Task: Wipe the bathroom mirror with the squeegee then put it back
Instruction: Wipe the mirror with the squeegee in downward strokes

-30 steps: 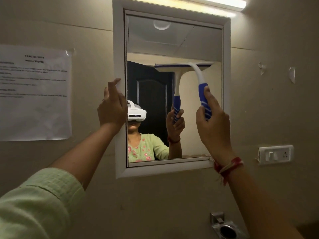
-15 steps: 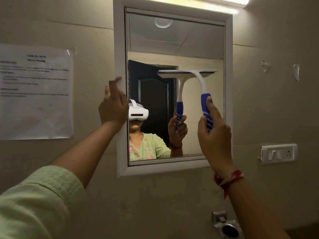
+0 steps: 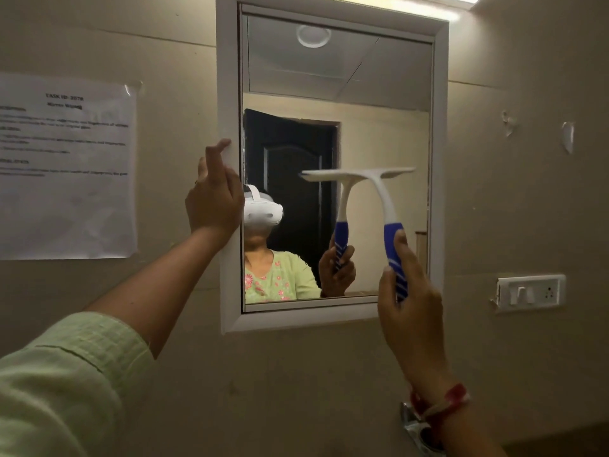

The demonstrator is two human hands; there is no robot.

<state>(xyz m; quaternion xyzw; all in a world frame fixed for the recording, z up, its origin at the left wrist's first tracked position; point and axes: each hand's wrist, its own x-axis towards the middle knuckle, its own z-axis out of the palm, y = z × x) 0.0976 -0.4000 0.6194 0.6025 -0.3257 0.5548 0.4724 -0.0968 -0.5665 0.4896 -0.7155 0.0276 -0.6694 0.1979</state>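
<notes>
Down the glass has come the squeegee [image 3: 379,183], its white blade now about midway up the mirror [image 3: 379,94] where 1 second ago it lay nearer the upper third, and the view has tilted so the frame sits higher. Largest first: the mirror hangs on the beige wall in a white frame [image 3: 227,225], and the left hand [image 3: 212,199] rests on that frame's left edge, fingers loosely curled and holding nothing. The right hand [image 3: 408,298] is wrapped closed around the blue grip of the squeegee, thumb laid up along it, with the blade level against the right half of the glass. Risks, as I judge them: the stroke covers only the right side, so the left strip could be missed; an uneven press could lift 1 blade end and leave streaks; the blade may knock the lower frame ledge at the bottom; pushing hard could rock the mirror, which the bracing hand guards against.
</notes>
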